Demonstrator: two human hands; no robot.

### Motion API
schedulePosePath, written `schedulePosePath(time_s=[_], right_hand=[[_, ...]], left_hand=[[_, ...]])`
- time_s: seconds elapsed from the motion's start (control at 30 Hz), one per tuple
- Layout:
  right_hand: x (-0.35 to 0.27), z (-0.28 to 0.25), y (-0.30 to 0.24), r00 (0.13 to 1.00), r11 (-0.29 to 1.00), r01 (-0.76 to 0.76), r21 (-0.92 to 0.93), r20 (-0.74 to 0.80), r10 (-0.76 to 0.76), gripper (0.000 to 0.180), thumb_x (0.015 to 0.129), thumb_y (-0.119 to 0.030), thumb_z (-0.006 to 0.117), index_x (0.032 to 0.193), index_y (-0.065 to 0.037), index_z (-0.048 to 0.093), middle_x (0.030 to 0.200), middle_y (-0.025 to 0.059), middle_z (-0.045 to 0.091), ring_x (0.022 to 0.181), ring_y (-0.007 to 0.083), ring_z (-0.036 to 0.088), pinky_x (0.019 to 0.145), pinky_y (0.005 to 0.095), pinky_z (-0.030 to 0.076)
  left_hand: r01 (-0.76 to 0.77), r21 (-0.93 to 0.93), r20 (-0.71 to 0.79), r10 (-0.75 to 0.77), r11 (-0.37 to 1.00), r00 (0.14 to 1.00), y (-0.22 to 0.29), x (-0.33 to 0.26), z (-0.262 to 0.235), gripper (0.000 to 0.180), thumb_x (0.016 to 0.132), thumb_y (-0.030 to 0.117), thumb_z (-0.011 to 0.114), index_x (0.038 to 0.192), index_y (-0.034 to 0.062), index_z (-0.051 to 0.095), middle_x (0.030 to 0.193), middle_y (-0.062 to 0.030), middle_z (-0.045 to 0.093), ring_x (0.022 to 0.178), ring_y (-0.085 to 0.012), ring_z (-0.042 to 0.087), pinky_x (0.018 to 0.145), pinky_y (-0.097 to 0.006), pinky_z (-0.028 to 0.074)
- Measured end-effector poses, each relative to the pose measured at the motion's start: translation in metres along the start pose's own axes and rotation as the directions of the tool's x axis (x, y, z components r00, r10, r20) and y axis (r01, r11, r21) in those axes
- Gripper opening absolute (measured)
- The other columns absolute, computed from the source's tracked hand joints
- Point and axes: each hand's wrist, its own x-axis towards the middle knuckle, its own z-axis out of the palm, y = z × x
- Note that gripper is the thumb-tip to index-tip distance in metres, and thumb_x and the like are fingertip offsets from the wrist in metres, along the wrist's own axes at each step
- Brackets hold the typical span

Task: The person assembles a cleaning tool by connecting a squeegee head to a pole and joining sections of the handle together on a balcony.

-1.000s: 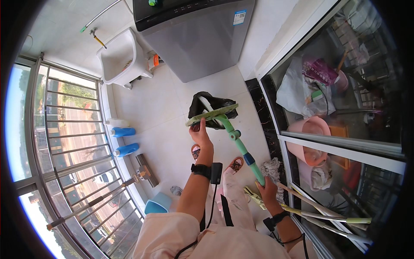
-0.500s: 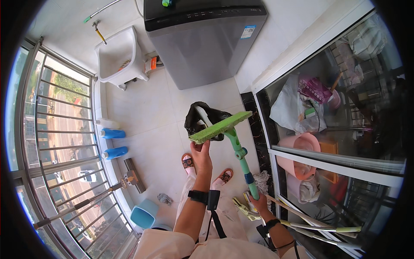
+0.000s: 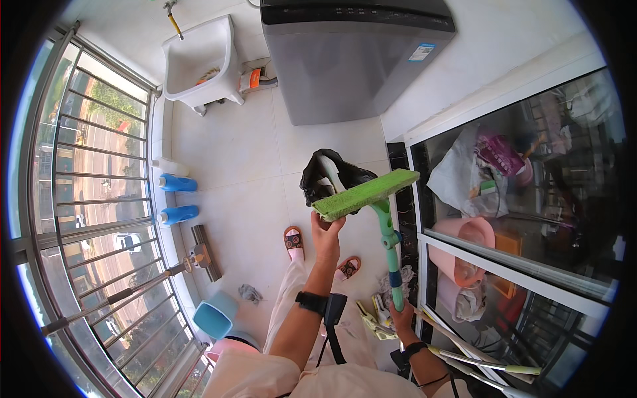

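Head view: one green cleaning tool (image 3: 383, 212) raised above a tiled floor (image 3: 229, 235).
The right hand (image 3: 402, 320) is closed round the handle (image 3: 396, 292); the left hand (image 3: 326, 240) touches the lower edge of the flat pad (image 3: 365, 194), though whether it pinches cannot be told. Good control probably calls for a firm handle grip and a light, steady touch near the pad's end. Counted: two blue bottles (image 3: 178, 183), one white bottle (image 3: 164, 166), two sandals (image 3: 293, 241), one black bag (image 3: 309, 180).

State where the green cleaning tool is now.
In the head view, the green cleaning tool is right of centre, its pad partly hiding the black bag, with the left hand touching the pad and the right hand gripping its handle.
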Motion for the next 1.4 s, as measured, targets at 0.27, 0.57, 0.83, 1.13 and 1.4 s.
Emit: schedulePosePath(time_s=[0.27, 0.57, 0.83, 1.13, 1.4], right_hand=[[0.004, 0.010, -0.015, 0.999, 0.999, -0.032, -0.009, 0.041, 0.033, 0.019, 0.076, -0.015, 0.063, 0.085, 0.002, 0.058, 0.062, 0.0074, 0.053, 0.059, 0.0166, 0.053, 0.056, 0.0342, 0.042], [0.017, 0.028, -0.038, 0.997, 0.957, 0.070, -0.280, 0.044, -0.060, 0.024, 0.070, -0.027, 0.067, 0.083, -0.008, 0.062, 0.066, 0.0159, 0.060, 0.063, 0.0363, 0.059, 0.056, 0.0451, 0.046], [0.011, 0.025, -0.023, 1.000, 0.942, 0.002, -0.334, 0.000, -0.002, 0.026, 0.071, -0.030, 0.067, 0.080, -0.007, 0.062, 0.061, 0.0164, 0.058, 0.061, 0.0370, 0.058, 0.053, 0.0455, 0.045], [0.005, 0.018, -0.020, 1.000, 0.958, 0.013, -0.288, -0.001, -0.013, 0.023, 0.073, -0.026, 0.067, 0.075, -0.004, 0.059, 0.057, 0.0150, 0.054, 0.056, 0.0354, 0.055, 0.051, 0.0434, 0.042], [0.007, 0.012, -0.029, 0.999, 0.979, 0.006, -0.206, 0.034, 0.001, 0.024, 0.073, -0.024, 0.066, 0.077, -0.001, 0.059, 0.061, 0.0163, 0.057, 0.058, 0.0357, 0.057, 0.053, 0.0421, 0.043]], left_hand=[[0.122, -0.068, 0.047, -0.119, 0.990, 0.992, -0.022, 0.014, -0.026, 0.027, 0.080, 0.002, 0.059, 0.104, 0.0016, 0.047, 0.106, -0.0097, 0.057, 0.099, -0.0187, 0.057, 0.085, -0.030, 0.045], [0.278, 0.134, -0.113, -0.264, 0.951, 0.958, -0.019, 0.017, -0.029, 0.051, 0.082, 0.022, 0.065, 0.117, -0.0027, 0.038, 0.112, -0.0123, 0.050, 0.106, -0.0242, 0.052, 0.091, -0.040, 0.043], [0.172, -0.123, -0.225, -0.197, 0.977, 0.954, -0.026, 0.041, -0.047, 0.055, 0.080, 0.027, 0.069, 0.117, 0.0009, 0.036, 0.108, -0.0103, 0.053, 0.097, -0.0205, 0.056, 0.087, -0.035, 0.045], [0.115, 0.014, -0.065, -0.114, 0.993, 0.991, -0.045, 0.064, -0.047, 0.029, 0.084, 0.011, 0.062, 0.107, 0.0013, 0.047, 0.103, -0.0105, 0.058, 0.094, -0.0207, 0.060, 0.085, -0.032, 0.049], [0.108, 0.071, 0.007, -0.108, 0.992, 0.994, -0.045, 0.070, -0.055, 0.027, 0.083, 0.007, 0.060, 0.105, -0.0027, 0.048, 0.104, -0.0137, 0.058, 0.092, -0.0251, 0.062, 0.086, -0.035, 0.050]])
